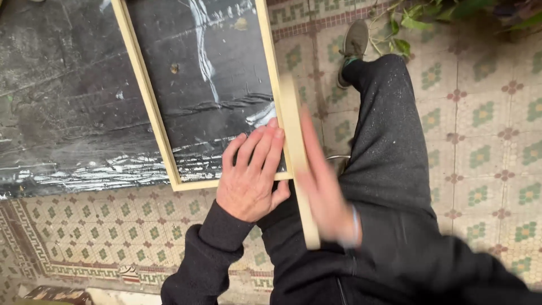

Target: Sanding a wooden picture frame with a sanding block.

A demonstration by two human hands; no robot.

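Black sleeves filled the bottom of the view, mine, both arms reaching forward from my chest. Left hand lay flat, palm down, fingers together and stretched out, pressing on the near right corner of the pale wooden frame. Fingertips rested just inside the frame's right rail, on the dark sheet it enclosed; the heel of the hand hung over the bottom rail toward me. Nothing was gripped in it.

Right hand was blurred. It held a loose wooden strip, same pale wood as the frame, standing on edge and running away from me, right alongside the frame's right rail. Fingers lay along the strip's outer face; I could not tell how tightly they closed. The strip's near end reached down past my wrist, where a light band showed. Strip sat between my two hands, touching or nearly touching the left fingertips.

Frame lay flat on a black, scuffed sheet streaked with white, spread over the floor. Its far end ran out of view at the top.

Patterned floor tiles, cream with green and reddish flowers, covered the rest. My right leg in dark speckled trousers stretched forward, grey shoe at the end. Green leaves showed top right.
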